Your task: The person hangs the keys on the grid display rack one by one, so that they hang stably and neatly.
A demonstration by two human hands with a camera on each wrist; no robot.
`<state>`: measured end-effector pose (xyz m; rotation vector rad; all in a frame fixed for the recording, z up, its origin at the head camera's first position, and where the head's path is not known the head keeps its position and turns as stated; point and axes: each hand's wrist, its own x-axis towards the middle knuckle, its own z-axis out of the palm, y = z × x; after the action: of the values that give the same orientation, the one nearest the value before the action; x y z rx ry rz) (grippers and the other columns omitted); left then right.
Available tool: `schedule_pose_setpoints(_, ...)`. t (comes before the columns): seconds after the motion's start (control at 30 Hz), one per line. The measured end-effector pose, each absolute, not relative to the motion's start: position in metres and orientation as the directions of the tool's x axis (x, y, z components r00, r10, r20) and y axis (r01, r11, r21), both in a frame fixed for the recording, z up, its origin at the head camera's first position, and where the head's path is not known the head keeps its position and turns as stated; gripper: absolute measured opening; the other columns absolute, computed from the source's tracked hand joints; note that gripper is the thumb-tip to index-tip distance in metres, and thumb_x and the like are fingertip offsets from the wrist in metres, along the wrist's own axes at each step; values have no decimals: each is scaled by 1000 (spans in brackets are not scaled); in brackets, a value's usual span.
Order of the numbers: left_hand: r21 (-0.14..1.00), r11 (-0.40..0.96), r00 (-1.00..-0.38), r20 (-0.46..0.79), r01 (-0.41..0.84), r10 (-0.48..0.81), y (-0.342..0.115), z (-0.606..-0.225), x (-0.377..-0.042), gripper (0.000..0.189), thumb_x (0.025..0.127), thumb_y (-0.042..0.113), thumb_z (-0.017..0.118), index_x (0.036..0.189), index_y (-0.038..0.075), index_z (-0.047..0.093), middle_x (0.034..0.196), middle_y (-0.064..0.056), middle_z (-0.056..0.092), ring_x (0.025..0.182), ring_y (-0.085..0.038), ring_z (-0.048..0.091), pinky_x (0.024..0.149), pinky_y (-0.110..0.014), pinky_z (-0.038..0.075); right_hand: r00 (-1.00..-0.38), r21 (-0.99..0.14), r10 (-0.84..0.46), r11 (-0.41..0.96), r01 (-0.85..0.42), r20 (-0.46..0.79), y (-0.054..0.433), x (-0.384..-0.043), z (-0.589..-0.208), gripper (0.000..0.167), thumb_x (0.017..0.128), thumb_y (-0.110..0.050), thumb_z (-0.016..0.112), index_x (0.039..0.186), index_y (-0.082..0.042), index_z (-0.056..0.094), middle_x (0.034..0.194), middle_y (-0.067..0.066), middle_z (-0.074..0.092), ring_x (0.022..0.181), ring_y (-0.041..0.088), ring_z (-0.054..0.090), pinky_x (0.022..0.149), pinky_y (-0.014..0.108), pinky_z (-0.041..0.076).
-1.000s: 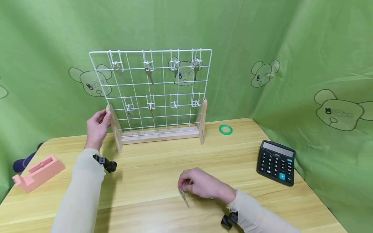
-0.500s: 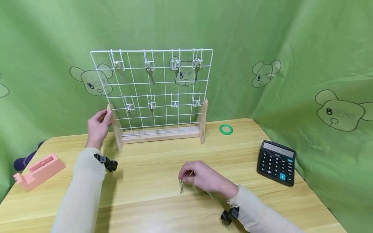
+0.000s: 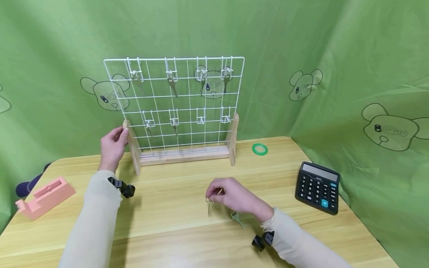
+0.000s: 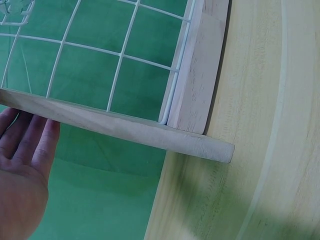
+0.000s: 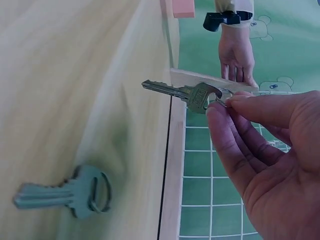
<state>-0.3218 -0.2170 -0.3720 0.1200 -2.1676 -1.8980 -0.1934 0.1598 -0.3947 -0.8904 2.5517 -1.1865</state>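
Note:
My right hand point(image 3: 232, 194) is just above the table and pinches a key point(image 5: 198, 98) by its ring, between thumb and fingertips. The key's blade hangs down in the head view. A second key point(image 3: 237, 219) with its own ring lies on the table below that hand. My left hand point(image 3: 113, 146) grips the left wooden upright point(image 3: 132, 147) of a white wire grid rack point(image 3: 174, 58), thumb in front and fingers behind. Keys hang on the rack's upper hooks and on the two left lower hooks; the two right lower hooks point(image 3: 225, 118) carry none.
A pink tape dispenser point(image 3: 47, 197) stands at the table's left. Right of the rack lies a green ring point(image 3: 259, 149), and a black calculator point(image 3: 317, 187) lies near the right edge. Green cloth point(image 3: 268, 37) hangs behind and beside the table point(image 3: 161, 230).
My right hand has risen and moved a little toward the rack with the key, which now hangs straighter. The second key on the table has come into view. My left hand stays on the upright.

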Motion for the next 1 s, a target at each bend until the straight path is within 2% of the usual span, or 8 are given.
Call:
schedule_pose_setpoints(0.47,984,146,-965,135,104,-224,-217,-373,-321,56,101,34,54,146,3,42,146,-21,45,128,-31,49,102,-29,48,-821,-755,-556,482,-445,130,155,-210,-382,8,90,-5,70,95,-11,71,88,-2,67,84,12,61,77,29,57)
schedule_pose_setpoints(0.73,982,152,-964,142,109,-226,-217,-372,-322,56,100,34,55,145,2,43,144,-21,46,127,-30,50,100,-28,49,-841,-785,-520,453,-423,153,159,-225,-369,9,89,-1,69,96,-6,72,91,4,68,85,18,62,78,32,57)
schedule_pose_setpoints(1.0,983,142,-961,150,120,-230,-217,-373,-323,56,100,35,56,144,1,44,144,-21,47,127,-30,50,100,-28,49,-859,-762,-484,489,-425,169,160,-238,-353,9,90,-4,69,95,-10,73,91,-1,68,84,18,63,78,33,57)
